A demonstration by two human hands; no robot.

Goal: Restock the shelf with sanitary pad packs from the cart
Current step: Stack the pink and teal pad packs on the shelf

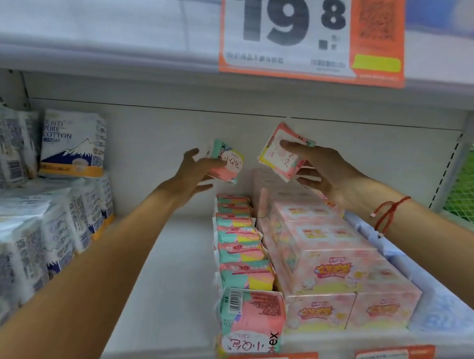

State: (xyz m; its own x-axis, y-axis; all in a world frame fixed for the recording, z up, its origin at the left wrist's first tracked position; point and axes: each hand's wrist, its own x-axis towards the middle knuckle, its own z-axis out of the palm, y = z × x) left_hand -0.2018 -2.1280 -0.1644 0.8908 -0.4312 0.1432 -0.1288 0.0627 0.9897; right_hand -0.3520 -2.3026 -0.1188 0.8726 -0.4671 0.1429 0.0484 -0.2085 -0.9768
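Left hand (193, 169) clamped on a small pad pack (225, 162), raised above the back of the row (243, 251); right hand (321, 168) clamped on a second pack (280, 151), tilted, just beside the first, not touching; shelf (164, 281) holds a front-to-back row of same pink-teal packs, pink boxes (336, 273) touching its right side, white cotton packs (63, 167) stacked far left; price sign (290, 29) hangs above; red string (386, 216) on right wrist.

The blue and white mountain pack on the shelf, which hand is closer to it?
Left. The left hand, holding a small pack, is nearer the mountain pack. The right hand, holding another pack, is farther right.
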